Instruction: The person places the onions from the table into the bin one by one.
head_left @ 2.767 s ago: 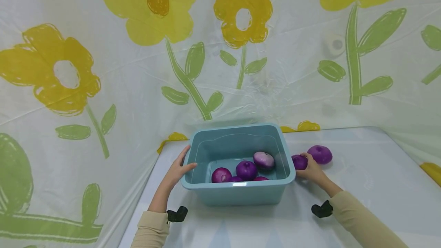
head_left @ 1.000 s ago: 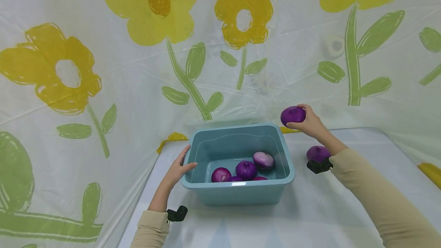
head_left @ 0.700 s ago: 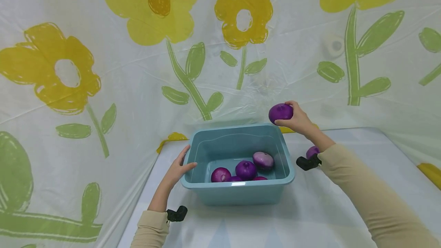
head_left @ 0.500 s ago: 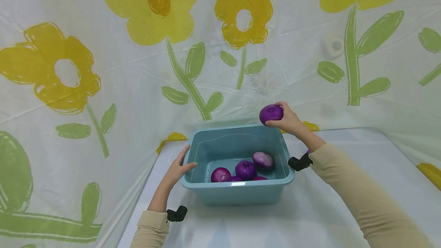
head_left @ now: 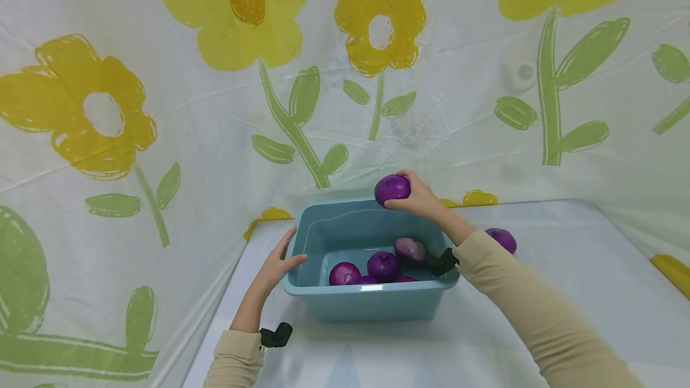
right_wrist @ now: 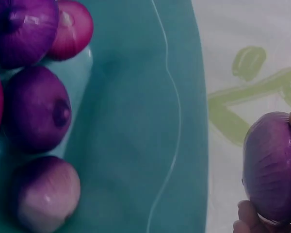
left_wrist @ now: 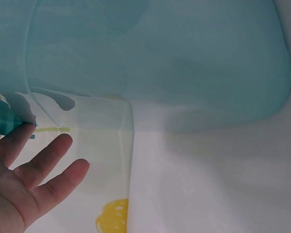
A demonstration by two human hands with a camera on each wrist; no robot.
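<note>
My right hand (head_left: 423, 201) holds a purple onion (head_left: 392, 190) between thumb and fingers, above the back rim of a teal plastic bin (head_left: 374, 307). In the right wrist view this onion (right_wrist: 271, 167) appears at the right, gripped from its far side. Several onions lie in the bin, among them a dark purple onion (head_left: 384, 266), a pinkish one (head_left: 345, 274) and a paler one (head_left: 411, 249). My left hand (head_left: 277, 261) rests at the bin's left rim, thumb over the edge. In the left wrist view its fingers (left_wrist: 63, 187) are spread and fairly straight below the rim.
Another purple onion (head_left: 502, 239) lies on the white table (head_left: 582, 280) right of the bin, partly hidden by my right sleeve. A flower-printed curtain (head_left: 458, 106) hangs behind the table. A small black device (head_left: 277, 335) sits at my left wrist.
My right hand has picked the onion up from the table beside the bin, lifted it, and carried it left over the bin's back rim. The left hand and the bin have stayed put.
</note>
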